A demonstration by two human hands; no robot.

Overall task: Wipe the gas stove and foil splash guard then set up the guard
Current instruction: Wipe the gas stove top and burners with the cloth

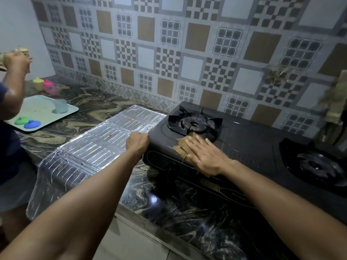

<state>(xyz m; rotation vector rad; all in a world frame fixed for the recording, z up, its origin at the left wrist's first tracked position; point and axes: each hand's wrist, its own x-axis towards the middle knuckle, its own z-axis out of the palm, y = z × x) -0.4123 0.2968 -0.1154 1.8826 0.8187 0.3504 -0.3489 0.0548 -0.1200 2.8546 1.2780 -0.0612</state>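
Right hand (205, 156) is flat on the brown cloth (185, 145), fingers straight and spread, pressing it onto the black gas stove (249, 145) at its near left corner. The cloth pokes out past the fingertips toward the left burner (194, 123), which sits just beyond the hand; the right burner (317, 166) lies well off to that hand's right. Left hand (137, 142) is curled at the stove's left edge, right where the foil splash guard (97, 147) meets it; whether it grips the foil or the stove edge, I cannot tell. The guard lies flat and unfolded on the marbled counter (178, 209), stretching away to the left of the left hand, its near end drooping over the counter's front edge, brown specks on its panels. Farther left, beyond the guard, a pale tray (40, 111) carries a green lid (21, 121), a blue lid (32, 124) and a clear cup (61, 106). Another person's arm (13, 87) is raised at the far left.
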